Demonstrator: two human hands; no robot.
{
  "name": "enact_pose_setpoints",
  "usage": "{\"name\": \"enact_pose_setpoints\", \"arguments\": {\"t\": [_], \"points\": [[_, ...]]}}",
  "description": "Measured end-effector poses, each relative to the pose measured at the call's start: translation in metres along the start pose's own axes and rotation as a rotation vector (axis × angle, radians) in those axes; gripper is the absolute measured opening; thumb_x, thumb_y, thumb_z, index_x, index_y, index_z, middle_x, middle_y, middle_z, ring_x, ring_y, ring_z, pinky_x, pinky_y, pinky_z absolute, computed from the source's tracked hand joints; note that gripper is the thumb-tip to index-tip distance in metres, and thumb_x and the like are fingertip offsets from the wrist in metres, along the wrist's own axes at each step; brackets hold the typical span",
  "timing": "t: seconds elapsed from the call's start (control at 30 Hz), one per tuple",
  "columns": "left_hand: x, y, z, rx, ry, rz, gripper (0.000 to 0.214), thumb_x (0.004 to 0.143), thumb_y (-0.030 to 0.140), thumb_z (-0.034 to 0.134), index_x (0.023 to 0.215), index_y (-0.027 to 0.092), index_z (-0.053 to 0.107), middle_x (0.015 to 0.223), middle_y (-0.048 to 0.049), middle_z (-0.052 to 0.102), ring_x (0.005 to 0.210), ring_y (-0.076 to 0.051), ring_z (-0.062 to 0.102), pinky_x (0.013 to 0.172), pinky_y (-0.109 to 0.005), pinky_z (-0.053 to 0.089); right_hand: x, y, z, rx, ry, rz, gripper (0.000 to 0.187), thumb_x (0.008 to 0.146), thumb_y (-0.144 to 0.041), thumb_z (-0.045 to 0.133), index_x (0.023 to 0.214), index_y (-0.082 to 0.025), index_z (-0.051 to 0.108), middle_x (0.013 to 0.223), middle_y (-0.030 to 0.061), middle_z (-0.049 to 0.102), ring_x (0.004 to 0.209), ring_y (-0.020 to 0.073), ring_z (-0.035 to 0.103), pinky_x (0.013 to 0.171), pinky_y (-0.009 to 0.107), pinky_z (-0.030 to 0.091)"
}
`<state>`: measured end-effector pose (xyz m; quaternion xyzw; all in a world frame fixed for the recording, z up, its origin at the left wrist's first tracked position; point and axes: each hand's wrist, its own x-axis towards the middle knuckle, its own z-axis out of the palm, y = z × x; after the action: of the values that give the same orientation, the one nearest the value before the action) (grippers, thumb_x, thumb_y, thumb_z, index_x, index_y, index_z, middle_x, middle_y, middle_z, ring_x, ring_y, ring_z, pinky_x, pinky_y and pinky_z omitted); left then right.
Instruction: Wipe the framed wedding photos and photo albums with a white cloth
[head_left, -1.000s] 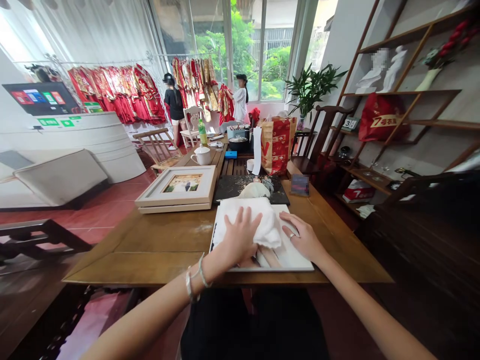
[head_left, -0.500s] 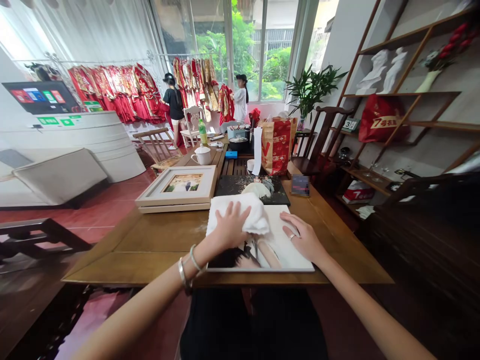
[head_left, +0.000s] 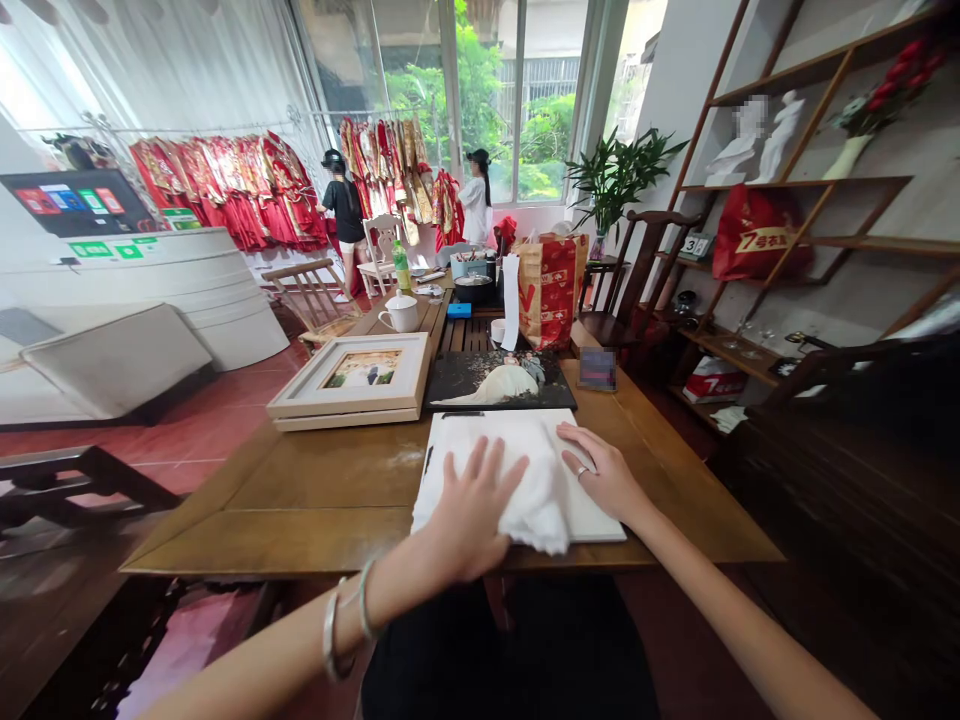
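Observation:
A white photo panel [head_left: 577,510] lies flat at the near edge of the wooden table [head_left: 322,500]. A white cloth [head_left: 525,480] is spread over most of it. My left hand [head_left: 469,505] presses flat on the cloth with fingers spread, at the panel's near edge. My right hand [head_left: 604,475], with a ring, rests flat on the panel's right part, fingers stretched out. Just beyond lies a dark photo panel [head_left: 499,380], and to its left two stacked pale picture frames [head_left: 352,380].
Further along the table stand a white teapot [head_left: 401,312], a green bottle [head_left: 403,265], a red gift bag [head_left: 551,285] and a small screen [head_left: 598,368]. Two people stand by racks of red garments [head_left: 225,190] at the back. Wooden shelves [head_left: 795,250] line the right wall.
My left hand has drawn the cloth from the panel's far left toward me, to the near edge. The right hand has stayed in place on the panel.

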<state>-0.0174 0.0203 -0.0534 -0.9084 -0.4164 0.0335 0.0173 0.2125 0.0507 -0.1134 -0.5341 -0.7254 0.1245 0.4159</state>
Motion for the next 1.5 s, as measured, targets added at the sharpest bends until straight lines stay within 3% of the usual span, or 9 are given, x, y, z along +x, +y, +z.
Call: {"name": "enact_pose_setpoints", "arguments": {"t": [0.17, 0.4, 0.53, 0.63, 0.77, 0.9, 1.23, 1.37, 1.5], "points": [[-0.014, 0.008, -0.002, -0.031, 0.0, 0.124, 0.09, 0.068, 0.027, 0.057, 0.144, 0.03, 0.009, 0.151, -0.0117, 0.01, 0.136, -0.035, 0.005, 0.1, -0.065, 0.016, -0.001, 0.0, 0.0, 0.004, -0.007, -0.011, 0.032, 0.083, -0.021, 0.045, 0.111, -0.018, 0.06, 0.124, 0.0125, 0.059, 0.118, 0.0242, 0.052, 0.101, 0.043, 0.04], [0.071, -0.036, -0.011, -0.018, -0.012, 0.121, 0.069, 0.077, 0.028, 0.049, 0.141, 0.024, 0.023, 0.15, -0.0119, 0.018, 0.136, -0.032, 0.013, 0.1, -0.063, 0.02, 0.001, -0.005, -0.002, 0.01, 0.002, 0.004, 0.03, 0.082, -0.021, 0.047, 0.109, -0.019, 0.061, 0.122, 0.0117, 0.06, 0.116, 0.0239, 0.054, 0.099, 0.04, 0.041], [0.118, -0.046, -0.014, -0.028, -0.048, 0.131, 0.059, 0.082, 0.029, 0.044, 0.138, 0.024, 0.029, 0.149, -0.0099, 0.022, 0.135, -0.03, 0.018, 0.1, -0.063, 0.02, 0.001, -0.007, -0.002, 0.0, 0.01, 0.005, 0.028, 0.081, -0.02, 0.048, 0.106, -0.019, 0.062, 0.12, 0.0107, 0.061, 0.113, 0.024, 0.056, 0.098, 0.039, 0.042], [0.133, -0.046, -0.017, -0.031, -0.069, 0.161, 0.052, 0.084, 0.03, 0.042, 0.136, 0.03, 0.033, 0.149, -0.0055, 0.024, 0.135, -0.027, 0.019, 0.102, -0.06, 0.02, 0.001, -0.008, -0.002, -0.003, 0.023, -0.002, 0.028, 0.08, -0.021, 0.049, 0.105, -0.018, 0.061, 0.117, 0.0109, 0.063, 0.111, 0.0245, 0.057, 0.096, 0.039, 0.043], [0.119, -0.042, -0.017, -0.013, -0.041, 0.16, 0.054, 0.08, 0.022, 0.044, 0.134, 0.026, 0.037, 0.149, -0.0064, 0.022, 0.136, -0.026, 0.017, 0.103, -0.059, 0.02, 0.002, -0.008, -0.003, -0.002, 0.023, -0.012, 0.028, 0.08, -0.02, 0.049, 0.105, -0.02, 0.061, 0.116, 0.0104, 0.063, 0.109, 0.025, 0.058, 0.095, 0.039, 0.044], [0.079, -0.027, -0.014, 0.011, 0.016, 0.114, 0.067, 0.074, 0.02, 0.05, 0.138, 0.022, 0.031, 0.148, -0.0124, 0.02, 0.135, -0.032, 0.016, 0.1, -0.062, 0.021, 0.002, -0.006, -0.003, 0.007, 0.027, -0.022, 0.029, 0.08, -0.02, 0.049, 0.106, -0.021, 0.062, 0.118, 0.01, 0.062, 0.111, 0.0251, 0.057, 0.096, 0.041, 0.043], [-0.029, 0.044, 0.002, 0.029, -0.028, 0.084, 0.098, 0.066, 0.044, 0.065, 0.144, 0.019, 0.011, 0.15, -0.02, 0.007, 0.134, -0.044, 0.003, 0.097, -0.07, 0.015, -0.001, 0.0, -0.001, 0.041, -0.006, -0.005, 0.031, 0.081, -0.021, 0.048, 0.108, -0.017, 0.062, 0.122, 0.0137, 0.059, 0.116, 0.025, 0.054, 0.099, 0.043, 0.041], [-0.024, 0.048, -0.003, 0.05, -0.033, 0.051, 0.094, 0.069, 0.045, 0.063, 0.144, 0.02, 0.013, 0.149, -0.0205, 0.011, 0.134, -0.044, 0.008, 0.096, -0.069, 0.021, 0.0, -0.002, -0.001, 0.054, -0.005, -0.008, 0.033, 0.079, -0.019, 0.048, 0.108, -0.017, 0.063, 0.122, 0.0141, 0.06, 0.117, 0.0254, 0.053, 0.1, 0.044, 0.04], [0.016, 0.034, -0.011, 0.079, -0.026, -0.072, 0.084, 0.073, 0.044, 0.062, 0.142, 0.019, 0.022, 0.145, -0.0223, 0.023, 0.13, -0.044, 0.021, 0.094, -0.066, 0.027, 0.0, -0.002, 0.0, 0.064, 0.002, -0.027, 0.039, 0.075, -0.013, 0.048, 0.11, -0.021, 0.062, 0.121, 0.0108, 0.06, 0.116, 0.025, 0.054, 0.099, 0.043, 0.042]]}}
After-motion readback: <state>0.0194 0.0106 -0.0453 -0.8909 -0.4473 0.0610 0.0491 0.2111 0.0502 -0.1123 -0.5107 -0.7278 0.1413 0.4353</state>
